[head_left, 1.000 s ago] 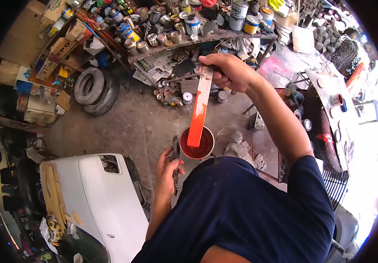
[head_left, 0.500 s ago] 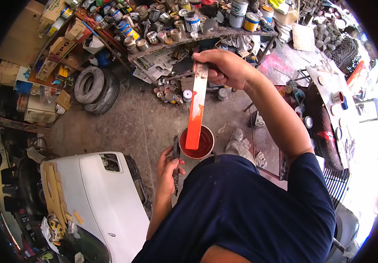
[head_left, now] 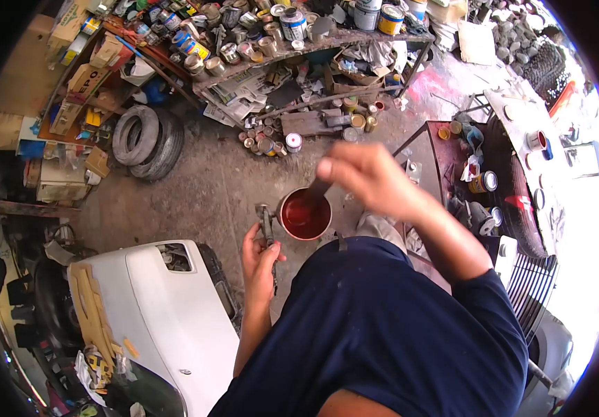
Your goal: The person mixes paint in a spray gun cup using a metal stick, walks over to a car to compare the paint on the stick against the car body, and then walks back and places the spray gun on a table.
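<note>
My right hand [head_left: 365,177] is closed on the upper end of a paint stirring stick [head_left: 319,187]. The stick slants down into a round can [head_left: 331,221] with red paint [head_left: 301,217] inside, and its lower part is blurred and partly hidden. Closed around dark metal pliers [head_left: 267,229], my left hand [head_left: 260,258] is just left of the can. The head of the pliers meets the can's left side; their exact grip on it is unclear.
A cluttered bench [head_left: 272,66] with several paint tins stands ahead. Two tires [head_left: 148,142] lie to the left, and a white car panel [head_left: 157,299] is at lower left. On the right are a dark red table [head_left: 433,156] and another tire [head_left: 522,201].
The stirring stick, held up with red paint on its lower part before, has been lowered and tilted into the can. My right hand has come down and right; the left keeps the pliers.
</note>
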`<act>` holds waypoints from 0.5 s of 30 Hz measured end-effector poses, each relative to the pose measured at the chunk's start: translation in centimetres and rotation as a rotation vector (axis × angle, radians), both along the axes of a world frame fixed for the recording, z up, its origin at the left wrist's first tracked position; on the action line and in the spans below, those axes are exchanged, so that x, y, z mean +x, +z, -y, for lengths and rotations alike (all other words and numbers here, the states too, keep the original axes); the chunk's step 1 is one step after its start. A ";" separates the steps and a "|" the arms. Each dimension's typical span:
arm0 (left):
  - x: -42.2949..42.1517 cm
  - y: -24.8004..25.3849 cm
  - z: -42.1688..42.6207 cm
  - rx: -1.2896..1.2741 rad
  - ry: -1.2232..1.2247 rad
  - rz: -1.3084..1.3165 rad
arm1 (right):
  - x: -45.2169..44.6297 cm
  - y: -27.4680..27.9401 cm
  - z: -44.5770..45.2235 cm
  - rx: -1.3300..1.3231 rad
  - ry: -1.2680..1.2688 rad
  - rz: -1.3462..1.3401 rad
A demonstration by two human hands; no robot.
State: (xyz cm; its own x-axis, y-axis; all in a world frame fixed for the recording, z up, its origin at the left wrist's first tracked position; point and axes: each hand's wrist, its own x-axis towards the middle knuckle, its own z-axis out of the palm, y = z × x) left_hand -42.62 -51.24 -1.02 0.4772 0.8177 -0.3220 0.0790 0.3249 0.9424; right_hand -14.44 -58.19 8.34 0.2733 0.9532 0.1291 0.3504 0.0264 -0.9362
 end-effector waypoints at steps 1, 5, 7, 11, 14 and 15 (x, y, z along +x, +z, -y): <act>0.1 -0.3 -0.1 0.030 0.012 -0.001 | -1.4 -1.4 0.9 0.066 -0.006 0.057; 0.3 -1.2 -0.6 0.090 0.016 -0.048 | -4.2 -3.7 3.2 0.189 0.006 0.232; 0.2 -1.7 -0.8 0.116 0.020 -0.109 | -4.0 -5.0 3.9 0.182 0.004 0.419; 0.6 -2.4 -1.0 0.143 0.063 -0.082 | -3.4 -5.7 4.7 0.185 -0.114 0.411; 1.2 -2.2 -0.9 0.197 0.059 -0.099 | -5.1 -7.2 5.3 0.101 -0.115 0.157; 1.1 -2.3 -1.0 0.216 0.045 -0.101 | -5.4 -7.1 5.5 0.101 -0.117 0.067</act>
State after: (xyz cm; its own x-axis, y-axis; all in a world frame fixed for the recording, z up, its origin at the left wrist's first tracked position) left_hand -41.51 -50.22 -3.29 0.4128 0.8926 -0.1815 0.1665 0.1219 0.9785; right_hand -19.81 -63.69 1.26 0.3693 0.8965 0.2446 0.4182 0.0747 -0.9053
